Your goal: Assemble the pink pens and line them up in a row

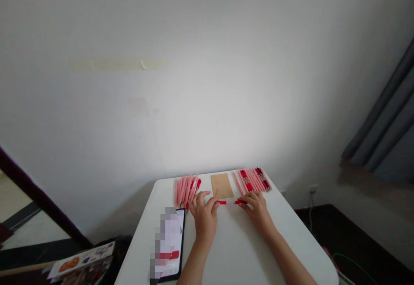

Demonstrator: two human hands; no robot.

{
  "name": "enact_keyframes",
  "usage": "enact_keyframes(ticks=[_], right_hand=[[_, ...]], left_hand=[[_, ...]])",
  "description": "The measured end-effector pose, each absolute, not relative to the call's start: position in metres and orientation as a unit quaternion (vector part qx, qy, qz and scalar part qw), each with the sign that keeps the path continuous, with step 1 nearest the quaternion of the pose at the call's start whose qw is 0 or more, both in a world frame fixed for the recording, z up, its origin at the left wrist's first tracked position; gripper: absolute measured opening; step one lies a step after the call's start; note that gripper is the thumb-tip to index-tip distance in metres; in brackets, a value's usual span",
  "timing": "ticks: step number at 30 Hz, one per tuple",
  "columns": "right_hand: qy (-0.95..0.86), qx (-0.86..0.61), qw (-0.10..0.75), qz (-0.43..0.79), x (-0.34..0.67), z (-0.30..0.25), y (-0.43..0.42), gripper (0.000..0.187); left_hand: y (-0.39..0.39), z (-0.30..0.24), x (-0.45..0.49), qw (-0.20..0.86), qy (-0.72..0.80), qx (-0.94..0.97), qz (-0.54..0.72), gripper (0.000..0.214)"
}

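A red and clear pen (229,202) lies level between my two hands over the white table (246,250). My left hand (204,215) pinches its left end, fingers closed. Its right end is pinched by my right hand (256,209). Just beyond my left hand sits a row of pink pens (185,189), some with red ends. A second row of pink, red and black pens (254,179) lies beyond my right hand. A small brown card (221,185) rests between the two rows.
A phone (168,244) with a lit screen lies on the table's left side by my left forearm. The table stands against a white wall. A printed box (82,261) sits on the floor at left, a grey curtain (384,125) at right.
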State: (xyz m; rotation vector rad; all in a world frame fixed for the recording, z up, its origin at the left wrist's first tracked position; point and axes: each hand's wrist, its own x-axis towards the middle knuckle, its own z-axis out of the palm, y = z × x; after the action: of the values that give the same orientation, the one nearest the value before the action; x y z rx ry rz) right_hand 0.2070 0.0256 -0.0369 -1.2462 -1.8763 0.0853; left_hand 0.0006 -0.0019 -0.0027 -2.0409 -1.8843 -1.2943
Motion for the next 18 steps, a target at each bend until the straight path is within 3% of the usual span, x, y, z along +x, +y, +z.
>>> enact_keyframes(ticks=[18], right_hand=[[-0.698,-0.562,0.444,-0.013,0.213,-0.046,0.03,0.023]], left_hand=[[-0.004,-0.003,0.001,0.069,-0.652,-0.648,-0.387,0.013]])
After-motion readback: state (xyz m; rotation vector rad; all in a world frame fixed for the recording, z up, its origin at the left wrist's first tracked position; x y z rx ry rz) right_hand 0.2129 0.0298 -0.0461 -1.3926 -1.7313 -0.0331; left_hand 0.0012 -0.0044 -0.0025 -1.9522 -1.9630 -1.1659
